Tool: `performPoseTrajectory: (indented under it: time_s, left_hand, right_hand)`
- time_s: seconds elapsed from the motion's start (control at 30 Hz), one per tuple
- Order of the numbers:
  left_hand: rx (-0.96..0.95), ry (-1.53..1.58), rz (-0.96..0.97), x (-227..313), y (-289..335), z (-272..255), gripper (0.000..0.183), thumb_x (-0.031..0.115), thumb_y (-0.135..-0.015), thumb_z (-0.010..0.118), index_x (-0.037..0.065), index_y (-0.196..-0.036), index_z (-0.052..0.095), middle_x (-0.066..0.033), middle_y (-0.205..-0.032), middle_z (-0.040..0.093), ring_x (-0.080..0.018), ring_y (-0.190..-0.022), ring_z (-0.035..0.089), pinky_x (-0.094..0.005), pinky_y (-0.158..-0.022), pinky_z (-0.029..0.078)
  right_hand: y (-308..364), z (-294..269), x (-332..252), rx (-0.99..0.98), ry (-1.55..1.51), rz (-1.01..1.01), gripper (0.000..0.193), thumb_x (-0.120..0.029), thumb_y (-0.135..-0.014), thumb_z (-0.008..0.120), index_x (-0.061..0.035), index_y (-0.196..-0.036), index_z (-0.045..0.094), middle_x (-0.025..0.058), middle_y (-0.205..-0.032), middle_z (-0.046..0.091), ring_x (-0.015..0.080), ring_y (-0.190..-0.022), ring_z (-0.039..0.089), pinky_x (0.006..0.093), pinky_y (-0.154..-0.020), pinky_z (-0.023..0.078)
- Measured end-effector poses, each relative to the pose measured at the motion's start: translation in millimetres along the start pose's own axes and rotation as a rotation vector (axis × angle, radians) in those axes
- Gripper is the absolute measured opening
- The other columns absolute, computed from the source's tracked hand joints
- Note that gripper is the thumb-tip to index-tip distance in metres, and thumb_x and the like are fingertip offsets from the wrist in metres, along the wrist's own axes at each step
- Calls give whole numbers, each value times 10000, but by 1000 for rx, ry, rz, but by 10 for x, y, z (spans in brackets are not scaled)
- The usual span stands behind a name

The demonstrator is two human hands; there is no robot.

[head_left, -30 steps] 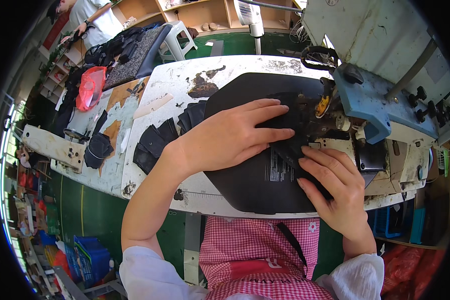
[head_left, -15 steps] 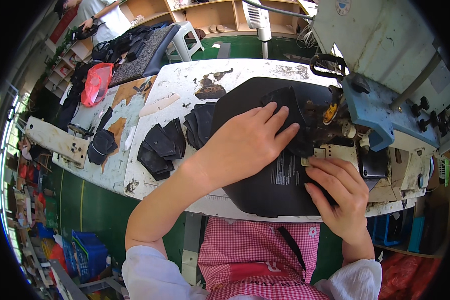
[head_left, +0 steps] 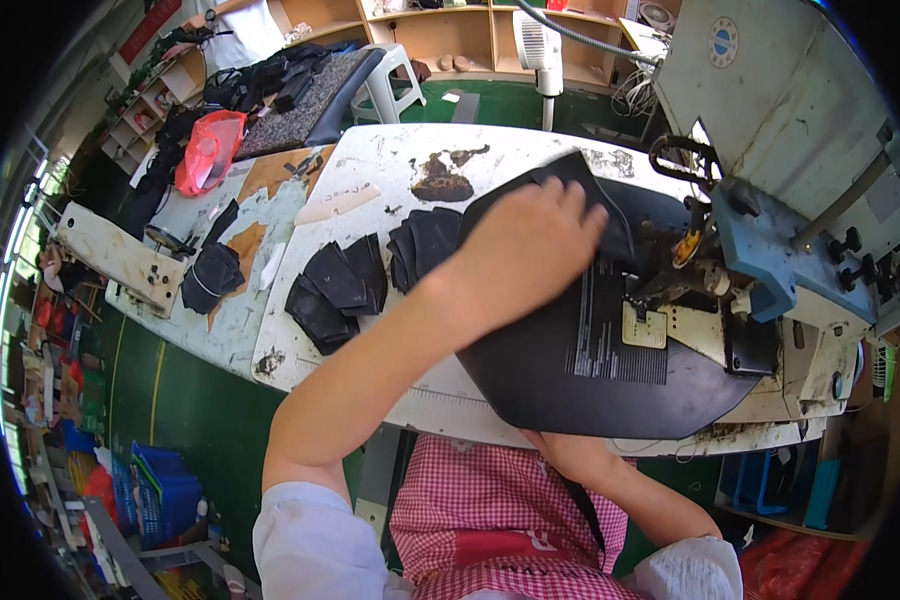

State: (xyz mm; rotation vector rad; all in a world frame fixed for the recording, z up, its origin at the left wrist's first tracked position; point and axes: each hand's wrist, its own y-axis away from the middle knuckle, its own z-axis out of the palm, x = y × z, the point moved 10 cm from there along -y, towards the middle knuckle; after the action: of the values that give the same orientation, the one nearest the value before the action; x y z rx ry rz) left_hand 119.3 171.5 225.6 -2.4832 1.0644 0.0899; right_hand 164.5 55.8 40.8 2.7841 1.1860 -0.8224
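My left hand [head_left: 540, 235] is over a black fabric piece [head_left: 610, 215] beside the sewing machine's needle area, its fingers curled onto the piece and slightly blurred. The piece's far corner stands raised. Beneath lies a large black plate [head_left: 530, 380] with rounded corners, marked by a patch of fine parallel lines near a small cream metal plate [head_left: 644, 327]. At the plate's front edge is my right hand [head_left: 575, 458], its fingers mostly hidden under that edge. The sewing machine's head [head_left: 695, 260] stands just right of the fabric piece.
Fanned stacks of black fabric pieces [head_left: 338, 285] lie on the white table [head_left: 390, 170] to the left. Farther left are a bundled black stack [head_left: 210, 280] and a red plastic bag [head_left: 208, 150]. A white stool [head_left: 390, 85] and a fan [head_left: 538, 50] stand behind.
My right hand has gone from beside the needle plate down to the front edge. My left hand has shifted the fabric piece up and away, uncovering the lined patch.
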Motion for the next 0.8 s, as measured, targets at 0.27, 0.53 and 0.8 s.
performPoseTrajectory:
  time_s: [0.27, 0.53, 0.8]
  left_hand:
    - [146, -30, -605, -1482, 2252, 221, 462, 41, -880, 588, 39, -1341, 573, -184, -1387, 551, -372, -1289, 510, -451, -1078, 413]
    - [70, 332, -259, 468, 1700, 445, 562, 214, -829, 708, 10, -1329, 553, -159, -1292, 603, -303, -1252, 544, -459, -1095, 381]
    - [706, -33, 571, 1235, 1527, -1025, 197, 175, -774, 704, 95, -947, 752, -57, -985, 713, -188, -837, 616, -319, -730, 472]
  right_hand:
    - [75, -36, 188, 1, -340, 163, 314, -169, -920, 639, 3, -1183, 639, 235, -1153, 627, 405, -1047, 604, 468, -928, 469]
    - [215, -514, -103, 520, -70, -318, 259, -175, -860, 694, -55, -1088, 714, 106, -1058, 726, 277, -968, 688, 401, -859, 519]
    - [599, -1589, -1235, 531, 39, -738, 242, -212, -856, 689, -232, -1098, 705, 63, -1192, 703, 202, -1005, 682, 291, -838, 565]
